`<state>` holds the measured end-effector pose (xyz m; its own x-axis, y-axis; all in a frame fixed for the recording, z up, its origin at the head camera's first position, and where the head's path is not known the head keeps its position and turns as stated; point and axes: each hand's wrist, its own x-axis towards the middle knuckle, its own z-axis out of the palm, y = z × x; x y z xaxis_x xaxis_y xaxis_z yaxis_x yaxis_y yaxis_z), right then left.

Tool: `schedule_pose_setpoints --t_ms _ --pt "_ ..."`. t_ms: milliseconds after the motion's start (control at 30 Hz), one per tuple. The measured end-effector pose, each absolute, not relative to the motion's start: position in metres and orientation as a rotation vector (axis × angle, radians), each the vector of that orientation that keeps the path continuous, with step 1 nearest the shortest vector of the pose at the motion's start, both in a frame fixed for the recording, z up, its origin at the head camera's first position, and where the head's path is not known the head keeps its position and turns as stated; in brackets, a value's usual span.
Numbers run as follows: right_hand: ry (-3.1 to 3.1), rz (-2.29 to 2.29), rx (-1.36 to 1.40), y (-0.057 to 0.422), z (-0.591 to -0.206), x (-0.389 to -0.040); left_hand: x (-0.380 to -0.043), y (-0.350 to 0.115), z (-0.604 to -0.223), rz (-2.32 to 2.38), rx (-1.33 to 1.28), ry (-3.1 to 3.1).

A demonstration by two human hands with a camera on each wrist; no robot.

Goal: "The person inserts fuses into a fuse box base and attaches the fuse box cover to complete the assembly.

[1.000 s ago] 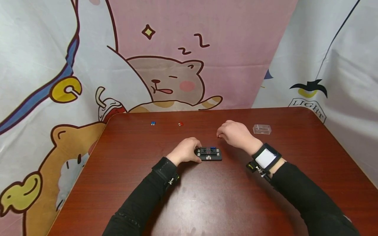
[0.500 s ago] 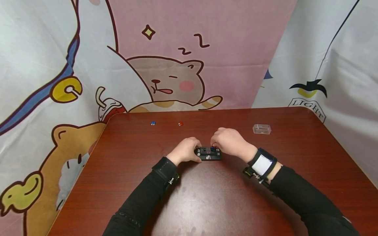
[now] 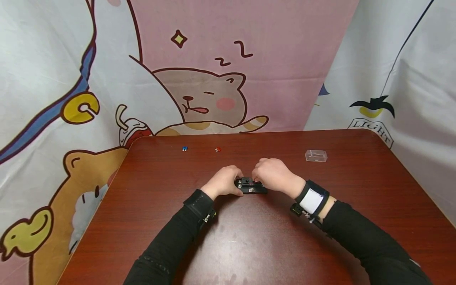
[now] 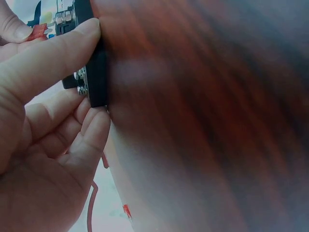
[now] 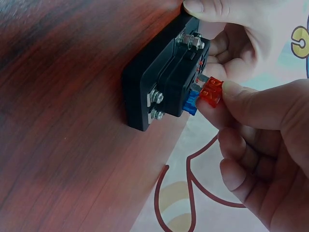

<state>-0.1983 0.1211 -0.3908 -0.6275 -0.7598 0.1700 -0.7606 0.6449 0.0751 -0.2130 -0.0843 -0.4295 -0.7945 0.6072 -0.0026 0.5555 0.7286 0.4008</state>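
Note:
My left hand (image 3: 223, 181) grips the left end of a black fuse block (image 3: 253, 190), thumb at its near side and fingers round the far side. Silver terminal screws (image 5: 157, 96) show on the block in the right wrist view. A blue blade fuse (image 5: 190, 103) sits in one of its slots. Between thumb and index finger, my right hand (image 3: 273, 174) pinches a red blade fuse (image 5: 211, 92). Its metal prongs point at the block's top, right at the slots beside the blue fuse. In the head view, the right hand covers the held fuse and the block's right part.
Toward the back of the brown table (image 3: 160, 221) lie a small blue piece (image 3: 184, 149) and a small red piece (image 3: 218, 149). A clear plastic box (image 3: 316, 156) stands at the back right. Behind the table hangs a printed cloth (image 3: 285, 59).
My right hand has come left and nearer, from the tabletop beyond the fuse block to over its right part, bringing the red blade fuse. The left hand has stayed on the block.

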Motion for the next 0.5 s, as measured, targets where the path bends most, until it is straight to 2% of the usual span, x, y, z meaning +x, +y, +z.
schedule_pose_setpoints --t_ms 500 --pt "-2.701 -0.033 1.209 0.1168 -0.3931 -0.196 -0.2134 -0.0849 -0.4311 0.576 0.948 2.802"
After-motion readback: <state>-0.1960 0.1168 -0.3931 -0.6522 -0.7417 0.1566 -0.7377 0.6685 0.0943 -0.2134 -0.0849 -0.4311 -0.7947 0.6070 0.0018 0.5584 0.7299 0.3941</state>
